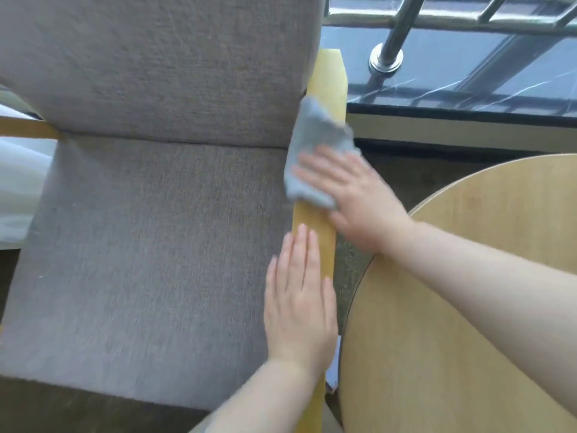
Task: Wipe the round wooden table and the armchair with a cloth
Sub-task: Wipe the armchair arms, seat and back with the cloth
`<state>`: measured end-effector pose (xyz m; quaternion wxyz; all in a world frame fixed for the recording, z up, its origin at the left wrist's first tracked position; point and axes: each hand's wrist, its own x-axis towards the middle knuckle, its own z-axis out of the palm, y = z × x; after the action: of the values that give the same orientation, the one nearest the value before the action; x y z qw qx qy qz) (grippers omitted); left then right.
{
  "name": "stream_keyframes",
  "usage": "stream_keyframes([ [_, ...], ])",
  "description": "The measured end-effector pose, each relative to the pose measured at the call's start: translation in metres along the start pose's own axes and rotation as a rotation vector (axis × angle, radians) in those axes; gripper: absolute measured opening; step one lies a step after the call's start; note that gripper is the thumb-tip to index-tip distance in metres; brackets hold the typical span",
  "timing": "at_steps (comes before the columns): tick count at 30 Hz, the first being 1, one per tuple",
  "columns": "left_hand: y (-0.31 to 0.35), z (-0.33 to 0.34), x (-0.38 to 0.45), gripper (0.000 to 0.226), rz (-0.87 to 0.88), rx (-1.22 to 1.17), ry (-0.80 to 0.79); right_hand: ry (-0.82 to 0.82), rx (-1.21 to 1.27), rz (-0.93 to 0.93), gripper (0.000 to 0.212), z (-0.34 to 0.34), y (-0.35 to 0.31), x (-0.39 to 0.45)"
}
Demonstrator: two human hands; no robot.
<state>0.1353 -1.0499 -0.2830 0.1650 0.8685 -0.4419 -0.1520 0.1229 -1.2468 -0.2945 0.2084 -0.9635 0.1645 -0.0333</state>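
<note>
The armchair (150, 229) has grey fabric cushions and a light wooden frame. Its right wooden armrest (327, 89) runs from the backrest towards me. A grey cloth (312, 145) lies over the middle of that armrest. My right hand (352, 195) presses flat on the cloth, fingers straight. My left hand (299, 301) rests flat on the nearer part of the armrest and the seat edge, fingers straight. The round wooden table (468, 307) stands just right of the chair, under my right forearm.
A dark marble ledge (468, 73) with a steel railing post (387, 57) runs behind the table and chair. The chair's left wooden armrest (28, 129) shows at the left edge, with something white beside it.
</note>
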Motion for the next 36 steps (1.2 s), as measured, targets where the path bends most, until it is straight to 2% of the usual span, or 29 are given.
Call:
stream_keyframes([
  [2,0.001,0.004,0.029,0.056,0.004,0.072,-0.004,0.110,0.101,0.294,0.060,-0.003,-0.002,0.031],
  [3,0.003,0.007,0.035,0.056,-0.012,0.080,-0.007,0.162,0.125,0.381,0.061,0.002,-0.013,0.035],
  [6,0.002,0.011,0.032,0.055,-0.022,0.115,-0.004,0.130,0.086,0.313,0.063,0.014,-0.035,0.014],
  [8,0.002,0.010,0.031,0.056,-0.006,0.165,-0.020,0.094,0.050,0.274,0.062,0.004,-0.016,0.025],
  [13,0.003,0.009,0.030,0.057,-0.024,0.230,-0.061,0.137,0.023,0.570,0.062,-0.018,0.013,0.112],
  [15,0.002,0.009,0.030,0.056,-0.024,0.220,-0.060,0.137,0.055,0.526,0.061,-0.012,0.005,0.095],
  [17,0.003,0.008,0.032,0.056,-0.023,0.199,-0.057,0.157,0.043,0.379,0.061,-0.003,0.000,0.067],
  [20,0.004,0.007,0.032,0.057,-0.027,0.188,-0.068,0.142,0.024,0.280,0.057,-0.007,0.026,0.079],
  [25,0.006,0.008,0.033,0.057,-0.044,0.176,-0.070,0.278,0.190,0.371,0.056,0.001,0.011,0.071],
  [27,0.006,0.007,0.032,0.057,-0.042,0.167,-0.067,0.241,0.177,0.368,0.060,0.004,-0.001,0.056],
  [30,0.006,0.008,0.033,0.056,-0.023,0.154,-0.048,0.165,0.141,0.397,0.059,-0.013,0.031,0.101],
  [33,0.004,0.009,0.031,0.056,-0.024,0.136,-0.039,0.189,0.271,0.485,0.056,-0.028,0.046,0.134],
  [36,0.004,0.011,0.030,0.056,-0.035,0.112,-0.027,0.179,0.221,0.399,0.060,-0.009,0.016,0.075],
])
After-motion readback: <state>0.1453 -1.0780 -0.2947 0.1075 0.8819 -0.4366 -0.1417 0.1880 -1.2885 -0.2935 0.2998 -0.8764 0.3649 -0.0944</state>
